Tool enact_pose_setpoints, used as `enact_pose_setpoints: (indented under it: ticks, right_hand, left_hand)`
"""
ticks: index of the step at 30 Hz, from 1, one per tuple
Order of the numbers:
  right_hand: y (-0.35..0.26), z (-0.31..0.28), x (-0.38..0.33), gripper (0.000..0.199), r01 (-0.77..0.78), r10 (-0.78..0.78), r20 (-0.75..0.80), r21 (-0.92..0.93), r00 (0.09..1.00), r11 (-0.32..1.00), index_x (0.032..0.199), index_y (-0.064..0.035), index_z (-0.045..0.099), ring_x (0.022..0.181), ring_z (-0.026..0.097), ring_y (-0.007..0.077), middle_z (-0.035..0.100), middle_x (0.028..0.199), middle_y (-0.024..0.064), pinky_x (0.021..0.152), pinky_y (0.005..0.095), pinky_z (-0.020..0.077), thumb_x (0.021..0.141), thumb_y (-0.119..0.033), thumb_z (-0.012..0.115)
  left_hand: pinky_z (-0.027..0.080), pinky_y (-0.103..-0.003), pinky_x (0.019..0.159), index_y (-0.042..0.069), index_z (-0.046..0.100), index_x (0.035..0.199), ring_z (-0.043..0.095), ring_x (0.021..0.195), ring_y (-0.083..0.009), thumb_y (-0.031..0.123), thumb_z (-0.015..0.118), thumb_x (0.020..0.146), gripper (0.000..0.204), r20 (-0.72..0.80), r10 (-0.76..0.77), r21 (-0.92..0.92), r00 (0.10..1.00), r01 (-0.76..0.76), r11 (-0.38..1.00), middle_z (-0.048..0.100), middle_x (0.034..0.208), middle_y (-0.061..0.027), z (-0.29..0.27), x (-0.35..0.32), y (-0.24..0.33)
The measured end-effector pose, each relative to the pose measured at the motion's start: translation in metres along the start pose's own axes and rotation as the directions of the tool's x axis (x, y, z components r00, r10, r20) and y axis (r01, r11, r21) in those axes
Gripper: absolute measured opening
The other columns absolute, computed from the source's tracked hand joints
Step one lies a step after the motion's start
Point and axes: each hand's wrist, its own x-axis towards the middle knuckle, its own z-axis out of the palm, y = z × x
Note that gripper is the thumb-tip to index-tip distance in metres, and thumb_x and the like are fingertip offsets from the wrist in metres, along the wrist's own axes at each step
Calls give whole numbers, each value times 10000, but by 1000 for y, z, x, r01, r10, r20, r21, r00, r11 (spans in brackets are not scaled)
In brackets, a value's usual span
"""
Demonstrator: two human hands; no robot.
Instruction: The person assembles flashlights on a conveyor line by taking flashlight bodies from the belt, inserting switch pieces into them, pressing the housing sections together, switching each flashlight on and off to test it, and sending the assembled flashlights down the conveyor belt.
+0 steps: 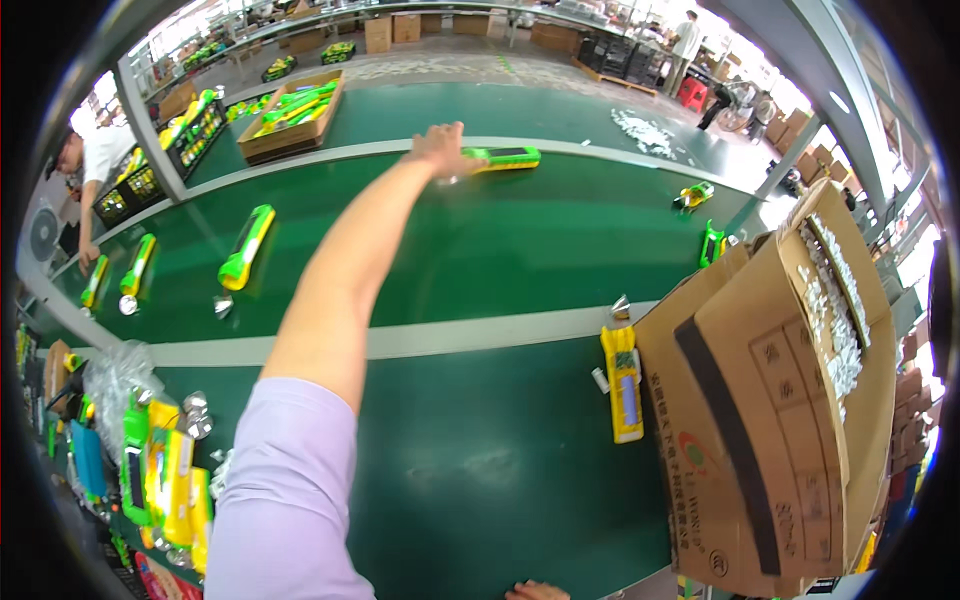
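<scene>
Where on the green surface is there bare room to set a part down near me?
The near green bench lies bare between the lilac sleeve and the yellow part. The belt is bare right of the outstretched forearm. Crowded: the pile of green and yellow parts at left, the cardboard box at right.

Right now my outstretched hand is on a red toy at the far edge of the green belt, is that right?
Not quite. In the head view your left hand does reach to the far edge of the green belt, but the toy it touches is green and yellow, not red.
</scene>
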Motion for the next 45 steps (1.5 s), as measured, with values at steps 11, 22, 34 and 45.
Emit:
enact_pose_setpoints:
  ticks: [11,22,34,45]
  right_hand:
    - [9,4,0,148,-20,20,-43,5,999,1000,776,-16,677,790,675,314,686,845,142,751,421,536,653,-1,595]
    - [5,-8,-29,96,-218,303,-88,510,949,832,812,-32,601,760,636,241,653,837,122,693,330,521,787,60,593]
    - [-85,-71,-88,608,-659,-87,805,414,588,-628,933,2,591,489,579,228,608,695,131,425,312,474,1007,-548,345]
    - [-89,-59,-101,444,-438,516,579,815,631,-380,1409,-133,334,1015,549,111,533,1125,29,871,291,487,1058,-400,387]
  left_hand:
    - [316,-624,1050,62,545,1263,505,1271,-316,431,718,850,580,253,-83,140,964,48,989,590,1293,-125,20,12,48]
    - [304,-486,1033,61,518,1177,513,1113,-301,201,785,741,531,171,823,-323,542,-758,566,550,1085,-115,-210,-381,115]
    - [265,-533,1107,61,530,1320,475,1311,-278,217,714,787,585,211,927,-303,311,-880,365,536,1335,-112,-257,-589,153]
    - [557,-332,808,-17,559,1300,714,947,-261,104,812,748,620,472,314,-801,824,251,544,701,1067,-197,-208,-701,171]
